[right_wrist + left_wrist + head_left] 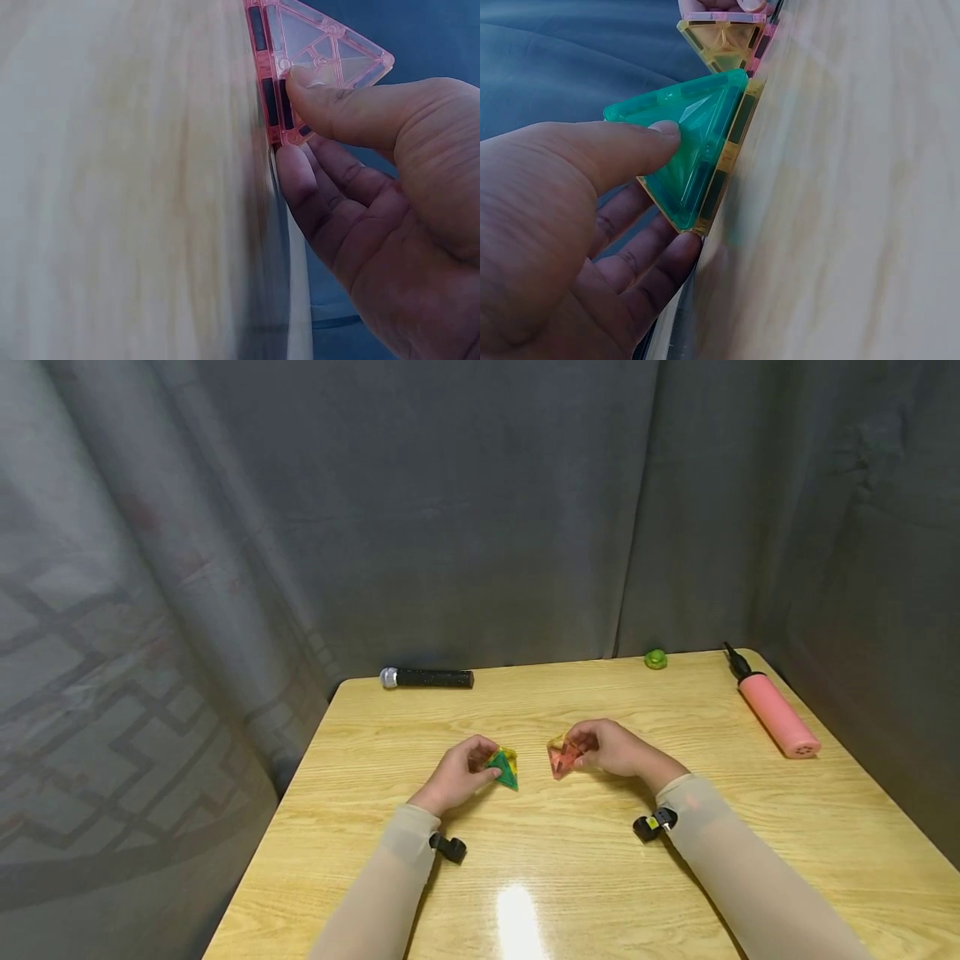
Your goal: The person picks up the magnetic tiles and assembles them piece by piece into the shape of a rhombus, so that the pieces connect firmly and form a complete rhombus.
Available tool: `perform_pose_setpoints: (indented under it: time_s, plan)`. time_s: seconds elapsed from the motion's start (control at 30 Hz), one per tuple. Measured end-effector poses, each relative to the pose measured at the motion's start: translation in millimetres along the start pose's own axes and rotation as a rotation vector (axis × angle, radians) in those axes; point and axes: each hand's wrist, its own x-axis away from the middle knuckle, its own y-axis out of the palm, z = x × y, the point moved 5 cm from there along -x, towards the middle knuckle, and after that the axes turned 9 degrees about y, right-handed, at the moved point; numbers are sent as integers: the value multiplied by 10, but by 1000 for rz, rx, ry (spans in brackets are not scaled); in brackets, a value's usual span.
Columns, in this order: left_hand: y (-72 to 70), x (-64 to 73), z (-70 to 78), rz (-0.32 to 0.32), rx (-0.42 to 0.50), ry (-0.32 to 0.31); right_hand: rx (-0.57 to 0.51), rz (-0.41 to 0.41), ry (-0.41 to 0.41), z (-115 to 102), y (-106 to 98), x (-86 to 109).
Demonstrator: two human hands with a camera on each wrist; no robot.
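Note:
My left hand (pixel 459 774) pinches a pyramid-like piece of translucent magnetic tiles, a green triangle (pixel 697 146) joined to yellow ones. The thumb lies on the green face, with the fingers behind, in the left wrist view. A short gap to the right, my right hand (pixel 617 749) grips a second piece, pink tiles (pixel 330 45) joined with yellow. Its thumb presses near a lower corner of a pink triangle. Both pieces are at the tabletop near its middle, points toward each other. The fingers hide part of each piece.
A black microphone (pixel 431 678) lies at the back left of the wooden table (pixel 360 860). A small green object (pixel 656 659) sits at the back edge. On the right lies a pink hand pump (pixel 778 714) with a black nozzle. Grey curtains (pixel 465 510) surround the back and sides.

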Motion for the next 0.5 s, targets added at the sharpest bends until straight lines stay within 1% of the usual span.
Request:
perform_pose_setpoints:
  time_s: [0.2,0.33,0.5]
  plan:
    - [55,2,5,-14,-5,-2,1,-17,9,-23,42,-4]
    - [84,-8,-3,-16,-14,9,0,-19,11,-33,61,1]
    - [106,-8,-13,-22,-22,14,-3,-29,-7,-66,87,12]
